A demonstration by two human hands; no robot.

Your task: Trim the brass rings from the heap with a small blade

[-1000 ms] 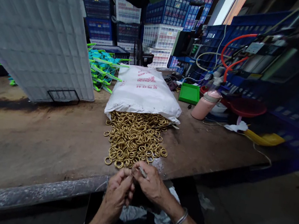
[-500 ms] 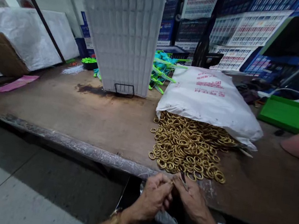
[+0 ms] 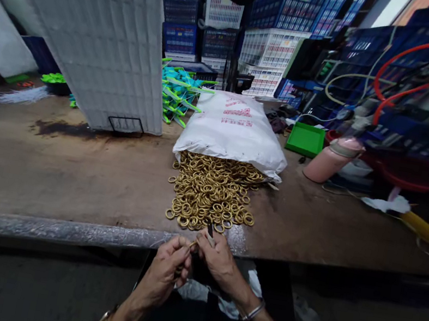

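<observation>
My left hand point(image 3: 171, 263) is closed, thumb and fingertips pinching a gold ring point(image 3: 192, 244) seen nearly edge-on. Close beside it, my right hand point(image 3: 220, 258) is closed round a small knife-like tool point(image 3: 210, 230) whose dark narrow end sticks up past the fingers; its exact kind is unclear. The right fingertips are at the ring too, and whether they grip it is hidden. Just beyond both hands, a heap of gold rings point(image 3: 209, 193) spills across the table from the mouth of a white sack point(image 3: 236, 131) with red print.
Along the table's front edge point(image 3: 61, 230) runs a shiny wrapped strip. A tall pale ribbed panel point(image 3: 90, 39) stands at left in a black wire stand. Behind are green-and-turquoise plastic pieces point(image 3: 179, 90). To the right are a green tray point(image 3: 305, 139) and a pink bottle point(image 3: 328, 161).
The view has swung to the right, so table and sack sit further left in it. Both hands stay together at the table edge, and the ring between them shows more plainly.
</observation>
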